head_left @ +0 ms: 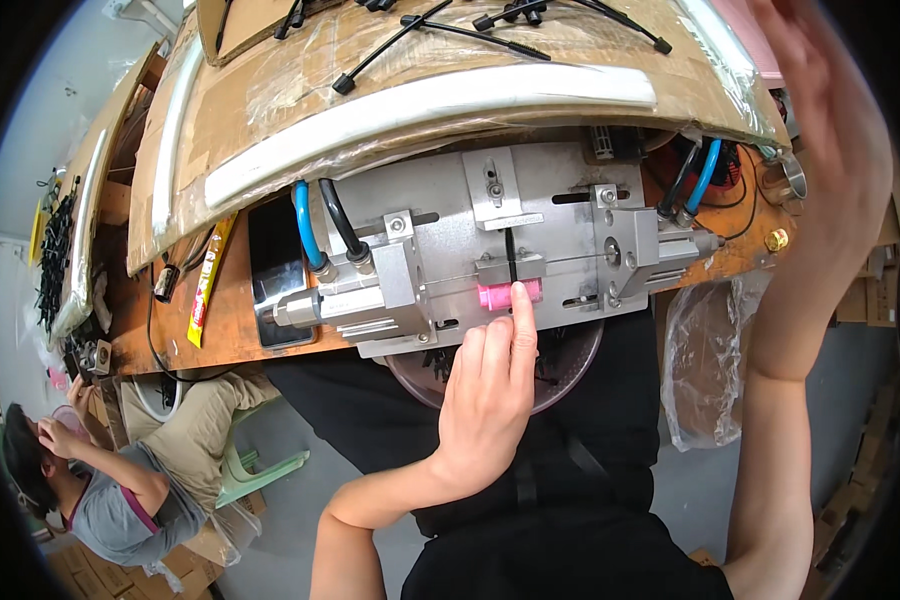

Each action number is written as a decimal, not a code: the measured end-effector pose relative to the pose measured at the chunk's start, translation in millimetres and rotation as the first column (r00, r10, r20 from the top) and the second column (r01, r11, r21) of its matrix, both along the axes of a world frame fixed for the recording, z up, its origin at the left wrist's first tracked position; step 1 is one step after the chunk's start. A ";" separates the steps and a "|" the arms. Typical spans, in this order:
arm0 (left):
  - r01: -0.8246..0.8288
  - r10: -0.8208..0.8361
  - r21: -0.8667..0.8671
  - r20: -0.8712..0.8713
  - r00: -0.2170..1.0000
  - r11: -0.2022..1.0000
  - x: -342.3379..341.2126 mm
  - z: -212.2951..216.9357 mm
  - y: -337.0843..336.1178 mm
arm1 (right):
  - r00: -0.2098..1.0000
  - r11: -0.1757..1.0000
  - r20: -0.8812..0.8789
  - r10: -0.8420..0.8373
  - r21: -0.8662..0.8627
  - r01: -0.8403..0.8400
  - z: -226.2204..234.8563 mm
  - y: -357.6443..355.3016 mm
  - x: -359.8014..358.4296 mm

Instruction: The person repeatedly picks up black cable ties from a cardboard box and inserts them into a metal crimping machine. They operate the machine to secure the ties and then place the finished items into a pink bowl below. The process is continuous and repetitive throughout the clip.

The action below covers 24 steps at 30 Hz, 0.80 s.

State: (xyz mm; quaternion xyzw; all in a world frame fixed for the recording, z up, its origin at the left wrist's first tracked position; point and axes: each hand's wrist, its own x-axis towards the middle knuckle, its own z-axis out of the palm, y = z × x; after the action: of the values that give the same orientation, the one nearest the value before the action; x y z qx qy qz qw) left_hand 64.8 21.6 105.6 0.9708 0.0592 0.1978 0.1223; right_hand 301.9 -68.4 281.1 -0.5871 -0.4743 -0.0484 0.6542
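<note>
A metal clamping fixture (440,215) lies before me, with a cylinder block at each side. At its middle a thin black rod (512,255) stands in a small slotted holder, its lower end meeting a pink block (495,296). My left hand (490,400) has its index finger stretched onto the pink block's right part. The other fingers are folded with nothing visible in them, and the thumb is hidden. My right hand (840,130) is raised at the far right beside the cardboard, fingers stretched and partly out of view, holding nothing I can see.
Black rods with knobbed ends (450,35) lie on a cardboard sheet (300,120) above the fixture. Blue hoses (305,225) run into the cylinders. A phone (280,260) and a yellow packet (206,290) are on the left. Below is a bowl (570,375); a seated person (130,500) is at left.
</note>
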 end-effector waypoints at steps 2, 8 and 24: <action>0.031 -0.032 -0.032 -0.018 0.999 0.999 0.1 5.5 1.1 | 0.965 0.947 0.064 -0.252 -0.187 0.260 -19.9 -17.6 -48.9; -0.005 0.024 -0.078 0.241 0.970 0.997 43.5 77.0 74.1 | 0.904 0.869 0.418 -0.091 -0.410 0.277 -136.0 -37.2 -135.8; -0.091 0.105 -0.067 0.240 0.965 0.994 16.2 76.1 72.5 | 0.797 0.829 0.604 -0.020 -0.435 0.351 -129.0 -17.0 -115.5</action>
State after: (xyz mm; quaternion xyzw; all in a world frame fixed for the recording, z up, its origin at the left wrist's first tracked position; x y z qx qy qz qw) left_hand 80.9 94.1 181.7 0.9313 0.0971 0.3194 0.1458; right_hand 186.4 -85.4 152.1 -0.7456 -0.5813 -0.1583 0.2849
